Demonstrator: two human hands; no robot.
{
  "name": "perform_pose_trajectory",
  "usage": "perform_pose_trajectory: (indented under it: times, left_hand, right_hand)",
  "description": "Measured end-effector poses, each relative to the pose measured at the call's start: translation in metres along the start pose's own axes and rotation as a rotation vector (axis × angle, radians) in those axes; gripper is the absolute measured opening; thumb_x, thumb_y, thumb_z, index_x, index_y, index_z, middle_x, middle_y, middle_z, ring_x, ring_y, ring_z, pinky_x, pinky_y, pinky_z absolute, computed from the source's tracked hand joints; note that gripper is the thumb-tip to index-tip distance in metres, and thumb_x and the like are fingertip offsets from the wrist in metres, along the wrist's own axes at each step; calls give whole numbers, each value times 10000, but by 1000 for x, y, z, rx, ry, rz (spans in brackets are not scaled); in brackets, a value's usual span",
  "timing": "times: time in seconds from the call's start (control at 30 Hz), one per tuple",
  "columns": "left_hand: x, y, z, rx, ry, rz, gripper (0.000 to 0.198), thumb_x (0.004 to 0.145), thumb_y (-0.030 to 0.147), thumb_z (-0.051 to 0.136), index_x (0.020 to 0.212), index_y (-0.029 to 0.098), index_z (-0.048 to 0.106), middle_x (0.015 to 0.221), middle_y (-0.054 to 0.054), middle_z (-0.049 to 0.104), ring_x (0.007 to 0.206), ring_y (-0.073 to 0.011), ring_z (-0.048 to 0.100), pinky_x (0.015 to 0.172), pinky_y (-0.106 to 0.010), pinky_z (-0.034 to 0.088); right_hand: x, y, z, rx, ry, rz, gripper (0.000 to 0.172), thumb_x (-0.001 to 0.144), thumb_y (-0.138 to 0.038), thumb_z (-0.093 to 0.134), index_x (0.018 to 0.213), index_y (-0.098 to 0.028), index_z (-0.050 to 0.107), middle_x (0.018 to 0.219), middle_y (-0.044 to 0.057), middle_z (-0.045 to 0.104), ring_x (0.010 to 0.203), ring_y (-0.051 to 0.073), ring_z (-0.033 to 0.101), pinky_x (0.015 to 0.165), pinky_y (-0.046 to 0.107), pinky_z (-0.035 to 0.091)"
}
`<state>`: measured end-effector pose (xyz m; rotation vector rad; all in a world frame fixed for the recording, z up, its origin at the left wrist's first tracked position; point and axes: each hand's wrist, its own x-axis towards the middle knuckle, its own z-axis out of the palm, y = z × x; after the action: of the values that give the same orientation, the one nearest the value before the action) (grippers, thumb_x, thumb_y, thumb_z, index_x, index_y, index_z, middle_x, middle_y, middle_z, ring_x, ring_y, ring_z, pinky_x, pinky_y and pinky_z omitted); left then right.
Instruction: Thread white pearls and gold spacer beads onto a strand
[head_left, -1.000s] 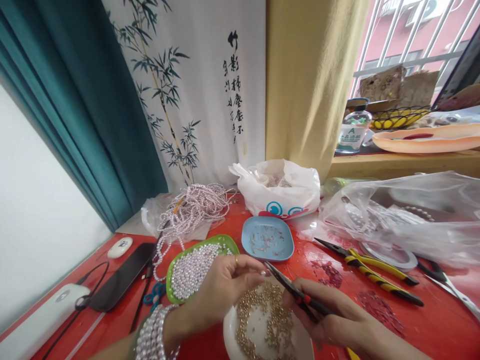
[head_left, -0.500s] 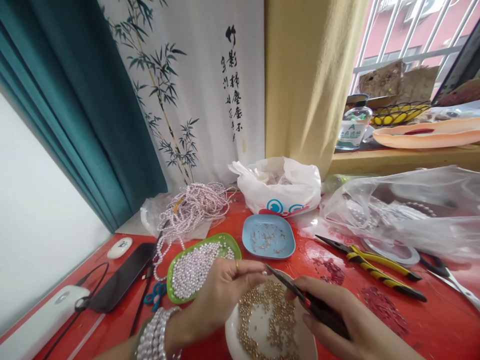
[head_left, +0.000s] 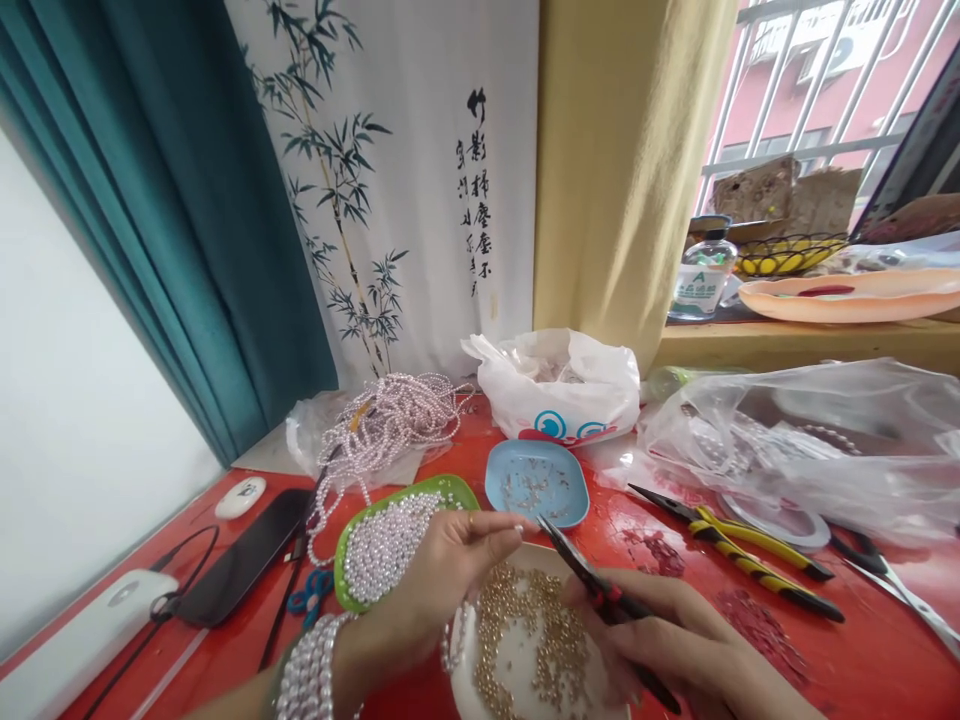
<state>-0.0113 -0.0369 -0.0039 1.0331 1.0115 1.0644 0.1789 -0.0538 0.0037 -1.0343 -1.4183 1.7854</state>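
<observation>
My left hand (head_left: 457,565) is closed in a pinch above the bowl's left edge; what lies between thumb and fingers is too small to make out. My right hand (head_left: 667,630) grips dark needle-nose pliers (head_left: 574,558), their tips pointing up and left, close to my left fingertips. Below both hands stands a white bowl (head_left: 517,650) of small gold beads (head_left: 491,625). A short row of pearl beads (head_left: 452,640) shows at its left rim, under my left hand. A green tray (head_left: 349,592) of pearl beads (head_left: 386,540) sits beyond my left wrist, which wears several pearl strands (head_left: 309,665).
A blue dish (head_left: 536,512) with small metal pieces lies behind the bowl. Pearl strands (head_left: 397,410) heap at the back left. Yellow-black pliers (head_left: 739,555), scissors (head_left: 892,580) and plastic bags (head_left: 559,385) lie at right and back. A phone (head_left: 251,560) is on the left.
The camera view has tilted up slightly. The pliers have turned in my right hand and their tips stand a little apart from my left fingertips. Pearl beads now show at the bowl's left rim.
</observation>
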Motion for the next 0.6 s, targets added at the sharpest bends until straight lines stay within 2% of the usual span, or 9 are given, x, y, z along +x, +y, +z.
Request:
perform_pose_trajectory:
  times: [0.07, 0.17, 0.27, 0.4, 0.47, 0.6]
  left_hand:
    - [0, 0, 1, -47, 5, -20, 269, 638, 334, 709, 850, 168, 711, 484, 15, 572, 471, -81, 489, 494, -198, 372]
    - [0, -3, 0, -49, 17, -20, 284, 625, 350, 718, 832, 157, 712, 428, 47, 500, 377, -38, 351, 419, -182, 282]
    - [0, -7, -1, -31, 21, -40, 300, 614, 374, 721, 814, 151, 709, 417, 53, 483, 353, -26, 292, 391, -180, 238]
    - [0, -7, 0, -81, 9, -47, 278, 602, 357, 732, 795, 158, 710, 492, 14, 570, 419, -59, 437, 444, -188, 330]
    - [0, -6, 1, -112, -23, -38, 249, 612, 334, 731, 793, 164, 712, 473, 23, 558, 430, -61, 459, 462, -185, 352]
    - [0, -4, 1, -118, -13, -25, 217, 619, 305, 732, 785, 165, 717, 338, 86, 400, 319, -19, 314, 390, -158, 294]
  right_hand:
    - [-1, -2, 1, 240, -79, 100, 281, 676, -302, 563, 899, -143, 628, 550, -25, 491, 509, 98, 479, 556, 239, 396]
    - [-1, -3, 2, 387, -163, 125, 252, 697, -286, 548, 885, -129, 608, 578, -19, 509, 461, 76, 464, 523, 228, 378]
    - [-2, -5, 3, 404, -217, 118, 227, 725, -286, 513, 882, -138, 583, 574, -23, 486, 436, 82, 448, 457, 222, 361]
    - [-2, -6, 3, 390, -222, 148, 220, 748, -302, 475, 893, -158, 554, 550, -33, 455, 433, 89, 436, 422, 206, 341]
    - [-2, -5, 4, 390, -223, 148, 224, 750, -313, 467, 897, -163, 546, 561, -35, 455, 417, 81, 419, 416, 204, 336]
    - [-2, -5, 5, 419, -210, 141, 199, 736, -321, 476, 852, -172, 539, 591, -40, 447, 389, 56, 370, 397, 194, 317]
